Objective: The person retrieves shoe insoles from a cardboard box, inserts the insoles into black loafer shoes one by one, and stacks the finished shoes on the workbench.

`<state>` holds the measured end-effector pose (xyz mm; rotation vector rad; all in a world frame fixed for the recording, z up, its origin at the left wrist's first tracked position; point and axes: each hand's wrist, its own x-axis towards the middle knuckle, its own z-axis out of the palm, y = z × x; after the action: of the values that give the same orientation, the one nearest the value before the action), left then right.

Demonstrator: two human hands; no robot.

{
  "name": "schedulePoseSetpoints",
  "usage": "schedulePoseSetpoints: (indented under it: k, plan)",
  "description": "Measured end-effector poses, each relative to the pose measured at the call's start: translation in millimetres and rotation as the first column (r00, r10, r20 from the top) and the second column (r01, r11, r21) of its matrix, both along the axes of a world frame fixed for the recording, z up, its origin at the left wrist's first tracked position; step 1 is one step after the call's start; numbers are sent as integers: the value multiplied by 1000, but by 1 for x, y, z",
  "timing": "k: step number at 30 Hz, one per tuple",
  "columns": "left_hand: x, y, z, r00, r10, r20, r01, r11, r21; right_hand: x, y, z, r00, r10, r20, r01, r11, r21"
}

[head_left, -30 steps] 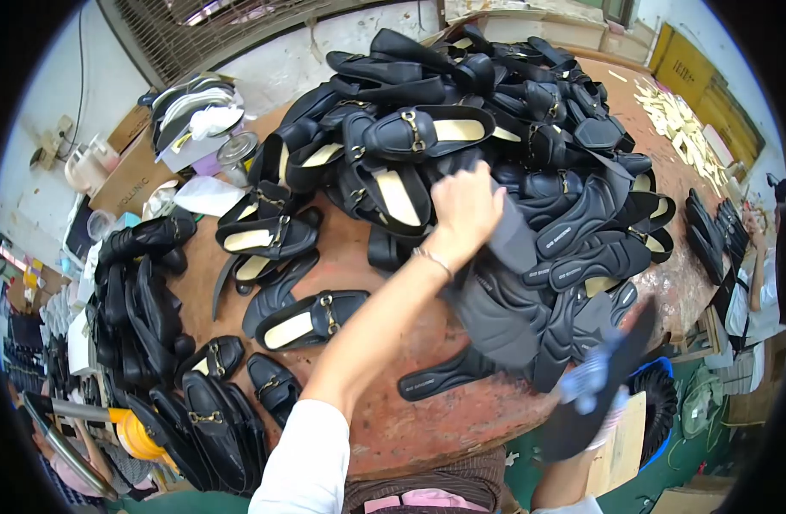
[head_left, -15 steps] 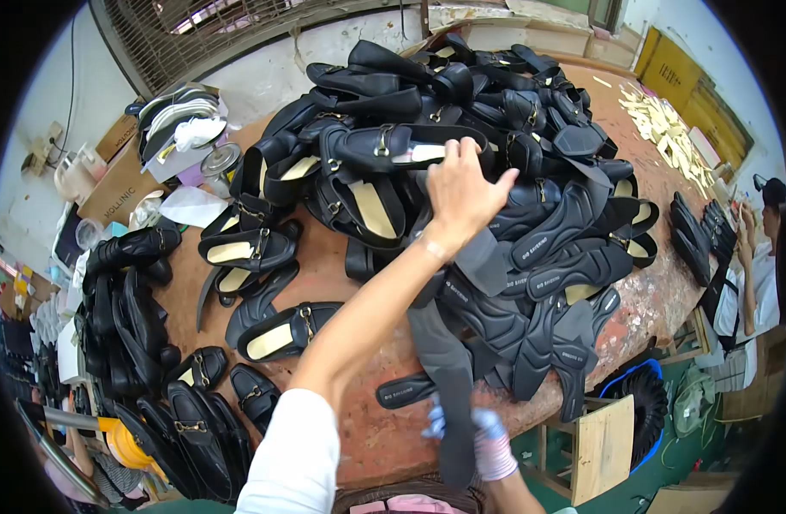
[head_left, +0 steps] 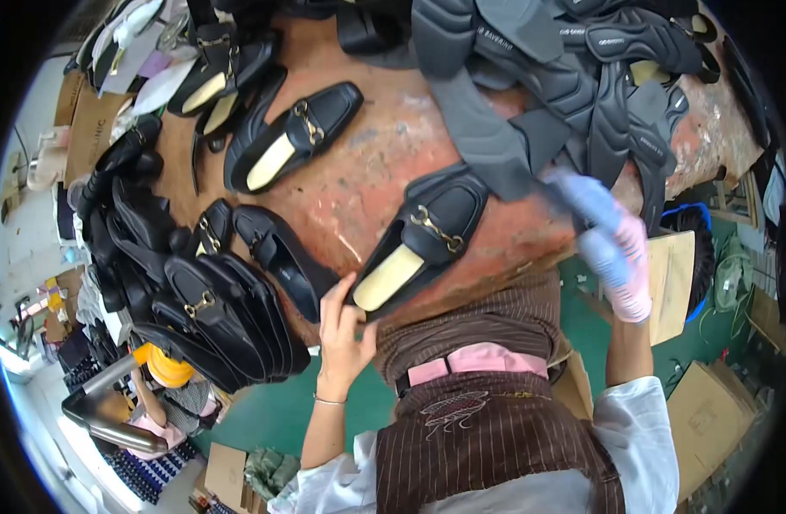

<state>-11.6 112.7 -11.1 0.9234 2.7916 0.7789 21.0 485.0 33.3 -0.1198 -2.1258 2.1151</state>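
A black loafer (head_left: 440, 224) with a gold chain-like buckle and a pale yellow insole lies tilted at the table's front edge. My bare left hand (head_left: 346, 330), with a thin bracelet at the wrist, grips its heel end between fingers and thumb. My right hand (head_left: 614, 248) wears a striped pink and blue glove. It is beside the dark grey moulded sole-shaped pieces (head_left: 487, 141), and its fingers are blurred, so whether they hold one cannot be made out. Another black shoe (head_left: 281, 253) lies left of the loafer.
One more buckled loafer (head_left: 294, 137) rests farther back on the worn reddish table (head_left: 384, 128). Stacked black shoes (head_left: 230, 317) crowd the left edge. A wooden stool (head_left: 671, 283) stands at the right, below table height. Cardboard boxes (head_left: 710, 428) are on the green floor.
The view has tilted down towards my body. My left hand has come back from the shoe pile to the front edge with a loafer. My right hand has moved off the long grey piece's lower end.
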Motion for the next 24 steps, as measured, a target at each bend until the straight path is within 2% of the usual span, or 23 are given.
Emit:
schedulePoseSetpoints:
  k: [1,2,3,4,5,6,8,9,12,17,22,24]
  plan:
    - [8,-7,-4,1000,16,15,-16,1000,-9,-4,-14,1,991,133,-24,-118,941,318]
    - [11,-10,-7,996,78,43,-78,997,-19,-9,-29,1,961,274,-48,-190,774,604]
    - [11,-10,-10,989,137,62,-136,990,-28,-16,-42,2,912,409,-40,-198,522,830]
    - [9,-10,-12,979,189,79,-187,982,-36,-22,-56,-2,908,418,-44,-203,526,826]
    - [9,-5,-12,978,192,79,-189,981,-41,-26,-71,-11,864,502,-32,-241,469,850]
    - [10,6,-12,976,209,55,-210,977,19,-30,-83,-19,818,575,-12,-273,406,872]
    - [9,25,-14,969,245,17,-245,959,146,-44,-105,-37,795,607,2,-281,365,888]
    - [8,27,-22,970,242,26,-243,959,146,-49,-114,-42,765,644,12,-287,324,901]
    - [3,25,-56,955,296,9,-254,804,538,-63,-138,-49,754,657,17,-295,315,902]
    - [6,25,-68,931,361,53,-324,752,574,-68,-159,-67,674,739,9,-384,340,858]
    - [8,19,-69,944,328,27,-283,769,573,-72,-169,-74,628,767,136,-509,272,817]
    - [6,17,-70,958,286,37,-257,791,556,-70,-171,-78,660,744,108,-497,323,805]
